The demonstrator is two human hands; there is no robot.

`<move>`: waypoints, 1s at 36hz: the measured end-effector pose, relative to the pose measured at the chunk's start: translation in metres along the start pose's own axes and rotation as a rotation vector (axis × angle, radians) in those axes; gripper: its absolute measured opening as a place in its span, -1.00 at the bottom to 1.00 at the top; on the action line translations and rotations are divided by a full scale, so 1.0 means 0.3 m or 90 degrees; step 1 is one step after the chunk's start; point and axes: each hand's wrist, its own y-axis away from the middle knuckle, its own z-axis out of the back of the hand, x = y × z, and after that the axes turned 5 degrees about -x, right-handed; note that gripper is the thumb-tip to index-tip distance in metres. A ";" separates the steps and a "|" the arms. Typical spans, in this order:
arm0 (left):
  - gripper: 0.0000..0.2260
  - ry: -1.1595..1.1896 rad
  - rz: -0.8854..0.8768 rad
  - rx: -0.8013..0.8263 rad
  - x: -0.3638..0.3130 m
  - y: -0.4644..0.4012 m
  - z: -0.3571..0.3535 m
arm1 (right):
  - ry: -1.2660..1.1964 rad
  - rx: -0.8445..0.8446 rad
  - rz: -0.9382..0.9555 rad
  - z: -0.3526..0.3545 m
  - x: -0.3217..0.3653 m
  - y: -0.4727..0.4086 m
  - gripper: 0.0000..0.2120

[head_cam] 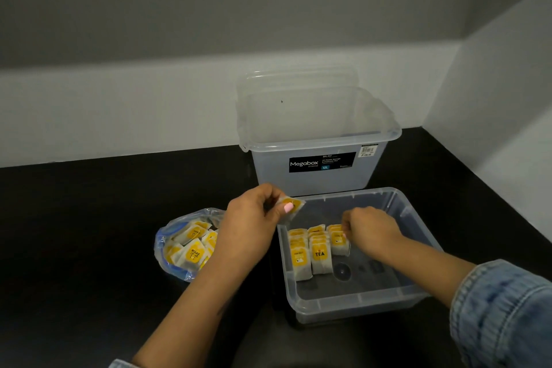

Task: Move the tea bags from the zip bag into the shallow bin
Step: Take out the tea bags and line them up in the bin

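Note:
A clear zip bag (167, 236) with a blue seal lies open on the black table at the left, holding several yellow-and-white tea bags (192, 251). My left hand (254, 218) hovers between the zip bag and the shallow bin, pinching one tea bag (294, 205) over the bin's left rim. The shallow clear bin (358, 305) sits at the right with three rows of tea bags (319, 255) standing in its far left part. My right hand (367, 225) reaches into the bin, fingers closed on the top of the rightmost row of tea bags (339, 243).
A tall clear Megabox storage box (316, 170) stands just behind the shallow bin, its lid (298, 81) leaning against the white wall. A wall corner closes off the right side. The black table (89, 233) stretches to the left and front.

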 end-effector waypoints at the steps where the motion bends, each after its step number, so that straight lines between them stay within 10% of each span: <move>1: -0.98 0.001 -0.003 0.001 -0.004 0.001 -0.005 | 0.000 -0.003 0.002 0.001 0.002 -0.001 -0.86; 22: -0.95 -0.044 -0.010 0.119 -0.062 -0.014 -0.142 | -0.260 0.029 0.070 0.193 -0.029 0.071 -0.60; 36: -0.74 -0.062 -0.020 0.130 -0.050 -0.009 -0.137 | -0.140 0.004 0.084 0.192 -0.018 0.087 -0.91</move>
